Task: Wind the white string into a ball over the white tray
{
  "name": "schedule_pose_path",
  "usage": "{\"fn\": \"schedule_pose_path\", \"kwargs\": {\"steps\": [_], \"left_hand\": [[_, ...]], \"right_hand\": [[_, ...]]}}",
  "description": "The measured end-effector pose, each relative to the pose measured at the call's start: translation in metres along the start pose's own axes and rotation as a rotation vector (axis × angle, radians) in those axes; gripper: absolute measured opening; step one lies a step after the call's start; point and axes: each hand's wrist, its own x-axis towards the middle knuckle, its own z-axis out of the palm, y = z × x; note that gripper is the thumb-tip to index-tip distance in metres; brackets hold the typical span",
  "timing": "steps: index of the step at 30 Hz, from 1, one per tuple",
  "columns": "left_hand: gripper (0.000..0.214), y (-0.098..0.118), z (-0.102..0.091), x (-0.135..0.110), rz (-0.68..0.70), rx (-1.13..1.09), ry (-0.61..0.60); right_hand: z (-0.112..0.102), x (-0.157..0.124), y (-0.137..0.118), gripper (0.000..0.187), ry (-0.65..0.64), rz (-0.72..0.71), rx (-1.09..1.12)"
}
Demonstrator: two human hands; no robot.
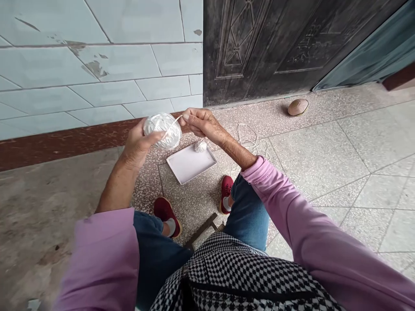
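Note:
My left hand point(138, 142) grips a white ball of yarn point(163, 129) in front of me, above the floor. My right hand point(201, 122) pinches the loose white strand point(173, 124) that runs to the ball, fingertips close beside it. Below the hands a white flat tray point(189, 164) lies on the floor with a small white yarn ball point(200, 146) on its far corner. Loose white yarn point(251, 140) lies coiled on the floor behind my right wrist.
I sit on a low stool point(203, 230), red shoes point(166, 213) on speckled floor tiles. A tiled wall with a red base is on the left, a dark metal door straight ahead. A round brown object point(298, 106) lies by the door.

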Motion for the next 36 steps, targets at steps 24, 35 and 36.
{"fn": "schedule_pose_path", "kwargs": {"steps": [24,35,36], "left_hand": [[0.079,0.008,-0.010,0.000,-0.065,-0.205,0.152],[0.068,0.008,0.031,-0.025,-0.074,0.199,-0.293],[0.068,0.012,0.033,-0.028,-0.087,0.176,-0.349]], "right_hand": [[-0.034,-0.009,-0.014,0.036,-0.263,-0.084,-0.422],[-0.018,0.000,-0.014,0.061,-0.076,-0.080,-0.290],[-0.020,0.002,-0.010,0.063,-0.066,-0.072,-0.283]]}}
